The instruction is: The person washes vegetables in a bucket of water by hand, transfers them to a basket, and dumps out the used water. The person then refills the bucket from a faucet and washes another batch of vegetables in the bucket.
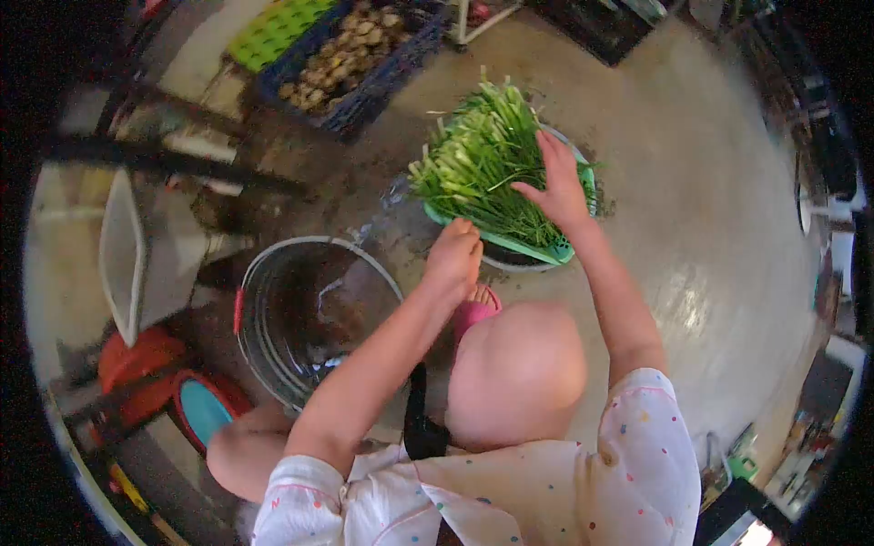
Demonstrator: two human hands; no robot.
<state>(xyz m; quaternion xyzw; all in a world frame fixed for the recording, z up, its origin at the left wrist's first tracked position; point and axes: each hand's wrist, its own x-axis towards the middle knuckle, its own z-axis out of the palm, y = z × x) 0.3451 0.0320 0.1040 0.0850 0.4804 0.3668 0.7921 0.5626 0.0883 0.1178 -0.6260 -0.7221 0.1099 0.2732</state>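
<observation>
A heap of green stalks, which look like chives or scallions (482, 150), fills a light green plastic basket (523, 247). The basket rests on top of a round container whose pale rim shows below it. My right hand (557, 189) lies on the right side of the greens, thumb and fingers spread. At the basket's near left rim, my left hand (452, 259) has its fingers closed on the edge; the fingertips are partly hidden. Just left of that hand stands a large bucket (250, 341) with water in it.
A dark blue crate (341, 114) of brownish pieces stands at the back left, with a bright green crate (273, 35) beside it. Red and orange basins (141, 373) sit at the left. My knee (519, 373) and pink shoe (472, 314) are close to the basket. The floor (696, 264) looks wet.
</observation>
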